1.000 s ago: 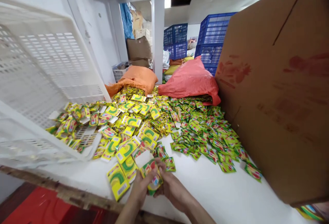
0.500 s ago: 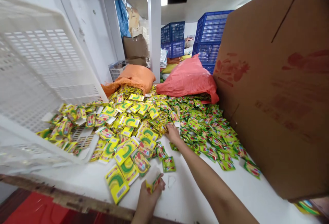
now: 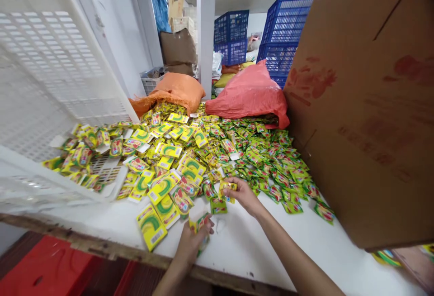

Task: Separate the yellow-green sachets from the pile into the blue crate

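Note:
My left hand (image 3: 192,238) is closed around a small printed packet (image 3: 198,220) with a white upper part, low over the table's front. Between the thumb and fingers of my right hand (image 3: 242,192) is a yellow sachet (image 3: 226,191), raised just above the white table (image 3: 244,246). Below it lies a green sachet (image 3: 218,205). Left of my hands several flat yellow packets (image 3: 152,226) with a green curved print overlap one another. A wide heap of green sachets (image 3: 271,164) spreads behind and right of my right hand.
An open white plastic crate (image 3: 64,78) lies tipped on the left, packets spilling from its mouth. An orange sack (image 3: 181,88) and a red sack (image 3: 251,90) rest behind the heap. A large cardboard box (image 3: 359,119) stands on the right. Below the table edge is a red stool (image 3: 44,269).
My right hand has come back from the heap toward my left hand with a yellow sachet in its fingers. My left hand still holds its packet. The camera view has tilted down.

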### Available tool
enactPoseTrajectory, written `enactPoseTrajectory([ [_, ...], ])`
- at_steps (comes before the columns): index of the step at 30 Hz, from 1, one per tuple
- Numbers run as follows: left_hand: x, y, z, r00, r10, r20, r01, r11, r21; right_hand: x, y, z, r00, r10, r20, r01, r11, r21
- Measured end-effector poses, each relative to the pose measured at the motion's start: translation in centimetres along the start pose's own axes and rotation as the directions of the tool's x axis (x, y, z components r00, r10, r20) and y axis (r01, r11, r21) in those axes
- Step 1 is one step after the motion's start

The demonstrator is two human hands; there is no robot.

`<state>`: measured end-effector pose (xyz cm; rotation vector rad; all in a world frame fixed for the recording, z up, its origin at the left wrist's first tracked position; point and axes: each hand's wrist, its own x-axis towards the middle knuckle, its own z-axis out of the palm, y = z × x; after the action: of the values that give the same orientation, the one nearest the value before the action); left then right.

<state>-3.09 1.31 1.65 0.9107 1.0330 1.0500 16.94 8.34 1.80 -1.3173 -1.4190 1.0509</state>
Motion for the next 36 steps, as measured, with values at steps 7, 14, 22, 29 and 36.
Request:
enactPoseTrajectory([
  [7, 0.3, -1.0, -0.4, 0.998, -0.048, 0.043, 0.049, 0.999, -0.01, -1.3, 0.5, 2.7, 1.0, 0.018, 0.019, -0.012, 0.962, -0.272],
  [14, 0.0, -0.9, -0.4, 0.99, -0.057, 0.13, 0.053, 0.998, 0.032, -3.7, 0.0, 2.1, 0.998, 0.018, 0.053, 0.006, 0.905, -0.425],
  [22, -0.5, -0.5, 0.4, 0.918, -0.159, 0.364, 0.131, 0.986, 0.1, -7.5, -3.8, 2.2, 0.978, -0.166, -0.125, 0.157, 0.985, -0.079],
  [29, -0.6, -0.6, 0.4, 0.873, -0.216, 0.437, 0.187, 0.976, 0.11, -9.3, -4.8, 3.4, 0.97, -0.237, -0.052, 0.215, 0.94, -0.265],
  [36, -0.4, -0.8, 0.2, 0.851, -0.224, 0.476, 0.18, 0.974, 0.136, -10.0, -5.0, 3.0, 0.963, -0.197, -0.187, 0.182, 0.979, -0.095],
])
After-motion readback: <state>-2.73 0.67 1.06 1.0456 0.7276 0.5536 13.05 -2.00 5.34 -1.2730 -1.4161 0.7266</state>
